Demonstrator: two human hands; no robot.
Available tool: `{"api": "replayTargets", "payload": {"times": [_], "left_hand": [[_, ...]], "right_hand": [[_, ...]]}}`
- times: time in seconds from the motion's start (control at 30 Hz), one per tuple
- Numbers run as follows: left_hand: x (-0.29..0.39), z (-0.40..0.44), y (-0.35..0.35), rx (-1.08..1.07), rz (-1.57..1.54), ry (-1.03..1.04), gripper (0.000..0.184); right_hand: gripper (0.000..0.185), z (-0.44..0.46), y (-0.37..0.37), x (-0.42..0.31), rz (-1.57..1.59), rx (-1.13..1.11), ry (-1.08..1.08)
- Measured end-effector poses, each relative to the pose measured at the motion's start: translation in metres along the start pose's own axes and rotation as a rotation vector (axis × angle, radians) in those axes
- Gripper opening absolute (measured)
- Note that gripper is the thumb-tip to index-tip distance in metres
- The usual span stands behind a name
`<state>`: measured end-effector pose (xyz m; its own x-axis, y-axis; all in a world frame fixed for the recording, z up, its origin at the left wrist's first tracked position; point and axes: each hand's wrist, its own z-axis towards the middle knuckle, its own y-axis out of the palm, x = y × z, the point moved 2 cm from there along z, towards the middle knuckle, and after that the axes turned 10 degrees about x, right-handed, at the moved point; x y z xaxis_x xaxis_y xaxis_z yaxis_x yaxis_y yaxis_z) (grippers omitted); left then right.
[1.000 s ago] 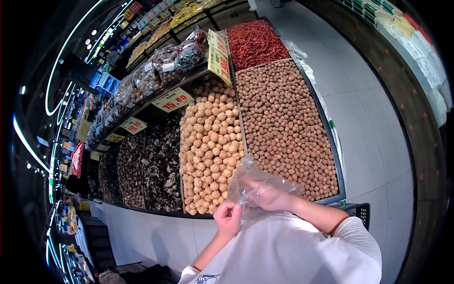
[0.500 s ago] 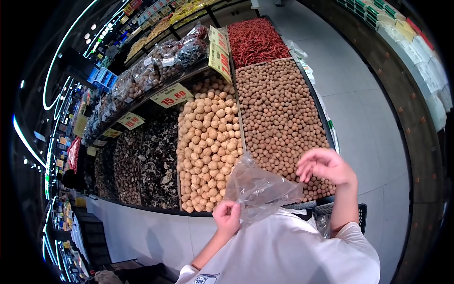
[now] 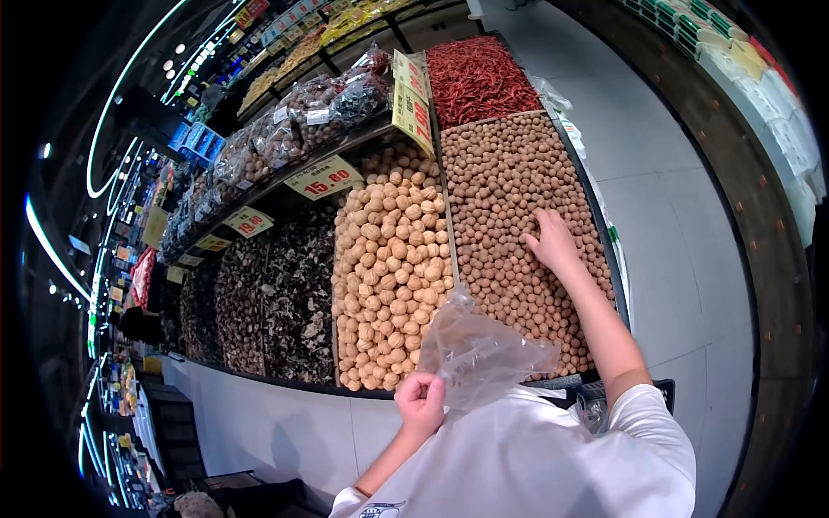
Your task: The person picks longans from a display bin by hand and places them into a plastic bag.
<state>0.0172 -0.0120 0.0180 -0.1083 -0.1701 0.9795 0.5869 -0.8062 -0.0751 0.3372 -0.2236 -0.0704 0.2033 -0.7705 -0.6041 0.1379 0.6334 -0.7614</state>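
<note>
My left hand (image 3: 420, 401) pinches the edge of a clear plastic bag (image 3: 479, 350), low in the centre of the view. The bag hangs over the front edge of the bins, between pale walnuts (image 3: 389, 268) and small round brown items (image 3: 492, 190). My right hand (image 3: 553, 240) reaches over the brown items with its fingertips down at the pile, thumb and fingers apart. Nothing can be seen in it.
Red dried chillies (image 3: 479, 82) fill the bin behind. Dark dried goods (image 3: 298, 293) lie to the left. Price signs (image 3: 324, 178) and bagged goods (image 3: 302, 112) line a shelf above. A black basket (image 3: 663, 393) stands at the lower right.
My right hand has come out of the plastic bag, swung to the right and reached forward onto the round brown items. My left hand has kept its hold on the bag.
</note>
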Motion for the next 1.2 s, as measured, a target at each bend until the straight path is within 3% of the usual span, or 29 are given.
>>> {"api": "replayTargets", "payload": {"times": [0.3, 0.47, 0.8, 0.97, 1.2], "left_hand": [[0.001, 0.002, 0.005, 0.010, -0.011, -0.015, 0.013], [-0.003, 0.002, 0.004, -0.003, -0.021, -0.033, 0.013], [-0.005, 0.002, 0.003, -0.025, 0.005, -0.061, 0.015], [-0.010, 0.002, 0.001, -0.008, 0.000, -0.039, 0.013], [-0.006, 0.002, 0.004, -0.005, -0.012, -0.054, 0.014]], "right_hand": [[0.057, 0.003, 0.021, -0.007, -0.169, -0.047, -0.049], [0.049, 0.004, 0.026, -0.005, -0.174, -0.055, -0.082], [0.034, 0.002, 0.040, 0.002, -0.109, 0.024, -0.172], [0.030, 0.005, 0.040, 0.003, -0.049, -0.068, -0.161], [0.034, 0.015, 0.047, 0.016, 0.063, -0.079, -0.145]]}}
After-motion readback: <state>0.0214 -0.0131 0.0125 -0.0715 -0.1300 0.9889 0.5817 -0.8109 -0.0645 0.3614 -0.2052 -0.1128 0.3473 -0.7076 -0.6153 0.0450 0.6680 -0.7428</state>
